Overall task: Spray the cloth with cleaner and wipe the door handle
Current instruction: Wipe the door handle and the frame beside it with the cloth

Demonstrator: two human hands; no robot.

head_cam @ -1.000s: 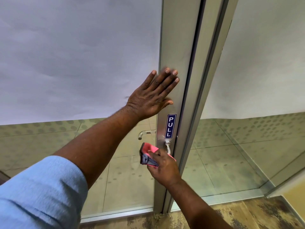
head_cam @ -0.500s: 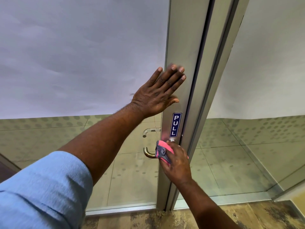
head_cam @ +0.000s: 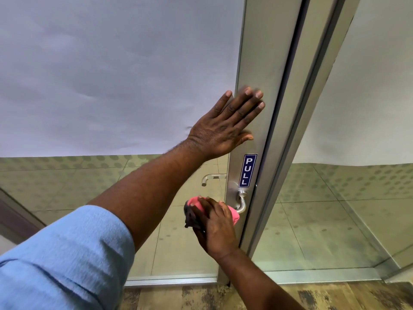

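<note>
Door handle (head_cam: 241,203) wipe underway: right hand (head_cam: 214,229) clamps pink cloth (head_cam: 233,214) around lever, left hand (head_cam: 225,128) flat, open on door frame (head_cam: 263,63). Next: rub toward lever base, probably.

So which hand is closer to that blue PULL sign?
Left. The left hand presses flat on the door frame just above the sign; the right hand is lower, holding the cloth on the handle.

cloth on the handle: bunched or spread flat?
Bunched. The pink cloth is wadded inside the right hand, wrapped over the lever of the door handle; folds stick out at the hand's left side.
</note>
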